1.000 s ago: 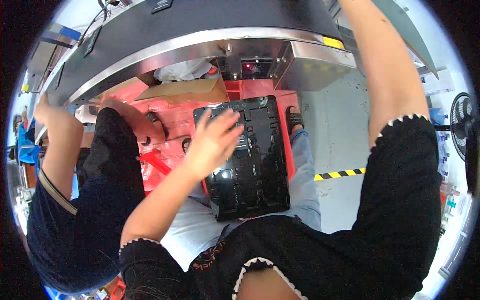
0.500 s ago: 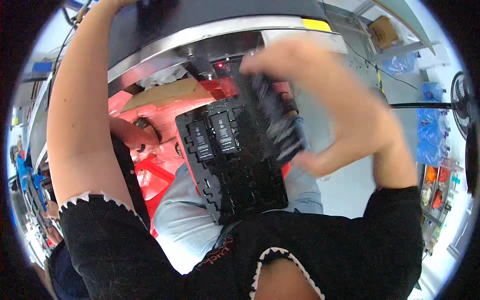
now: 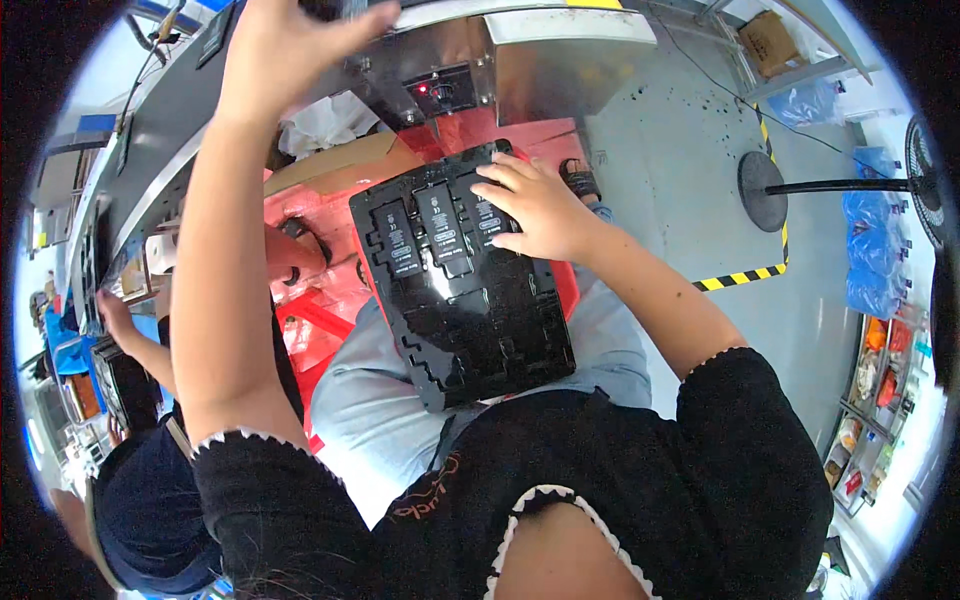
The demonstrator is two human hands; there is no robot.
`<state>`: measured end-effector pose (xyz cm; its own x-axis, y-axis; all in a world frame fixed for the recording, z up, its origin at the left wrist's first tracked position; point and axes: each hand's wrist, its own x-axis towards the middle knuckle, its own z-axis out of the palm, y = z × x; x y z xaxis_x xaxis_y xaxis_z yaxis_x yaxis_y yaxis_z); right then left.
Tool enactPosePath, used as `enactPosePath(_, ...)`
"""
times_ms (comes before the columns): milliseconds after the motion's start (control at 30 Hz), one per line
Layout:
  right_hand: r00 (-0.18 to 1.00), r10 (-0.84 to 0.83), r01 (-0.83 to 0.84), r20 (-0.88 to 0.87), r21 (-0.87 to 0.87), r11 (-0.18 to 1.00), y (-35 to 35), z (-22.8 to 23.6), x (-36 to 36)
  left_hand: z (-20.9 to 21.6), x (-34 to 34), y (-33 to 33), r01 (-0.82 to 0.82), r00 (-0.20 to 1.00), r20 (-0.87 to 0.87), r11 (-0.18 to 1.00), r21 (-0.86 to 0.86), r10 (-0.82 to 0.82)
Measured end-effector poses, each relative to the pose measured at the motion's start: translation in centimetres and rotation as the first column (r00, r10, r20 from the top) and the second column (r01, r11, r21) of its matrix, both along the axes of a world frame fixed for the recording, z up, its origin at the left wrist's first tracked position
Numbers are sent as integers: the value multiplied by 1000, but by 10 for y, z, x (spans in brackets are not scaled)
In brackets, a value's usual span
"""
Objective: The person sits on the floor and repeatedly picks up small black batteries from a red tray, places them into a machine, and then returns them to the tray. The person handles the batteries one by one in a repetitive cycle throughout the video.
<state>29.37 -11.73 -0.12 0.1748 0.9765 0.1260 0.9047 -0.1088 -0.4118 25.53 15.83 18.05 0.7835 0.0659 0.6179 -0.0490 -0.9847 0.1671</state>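
A black plastic tray (image 3: 490,345) with shaped slots lies across my lap. Two flat black battery packs with white print, the left one (image 3: 397,238) and the middle one (image 3: 443,235), sit side by side in its far slots. My right hand (image 3: 545,205) rests at the tray's far right, its fingers spread over a third battery pack (image 3: 484,218), which they partly cover. Raised at the top edge, my left hand (image 3: 290,50) has its thumb stretched out over the dark worktop and nothing visible in it; its other fingers are partly cut off.
Beyond the tray is a metal-edged bench with a control knob (image 3: 441,92) and a red light. Red plastic sheeting (image 3: 320,345) and an open cardboard box (image 3: 345,165) lie below it. A co-worker's hand (image 3: 120,320) shows at left. A fan (image 3: 915,185) stands at right.
My right hand came down from a blurred position above the tray, where something dark was near its fingers, onto the tray's far right. My left hand came into view at the top.
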Motion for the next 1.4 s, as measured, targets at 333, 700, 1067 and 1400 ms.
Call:
enactPosePath(333, 999, 22, -33, -45, -266, 963, 10, 10, -7, -85, -211, -126, 35, 747, -630, 959, -282, -213)
enactPosePath(700, 990, -29, 14, 138, 107, 994, -19, 10, -14, -192, -279, -178, -81, 781, -624, 986, -144, -27)
enactPosePath(1067, 908, -326, 47, 265, 708, 705, 24, 181, 31, -191, -269, -209, -283, 820, -559, 936, -211, 122)
enactPosePath(1400, 925, -306, 304, 226, 46, 952, 175, 217, 217, -187, -112, -164, -21, 883, -463, 977, -212, -81)
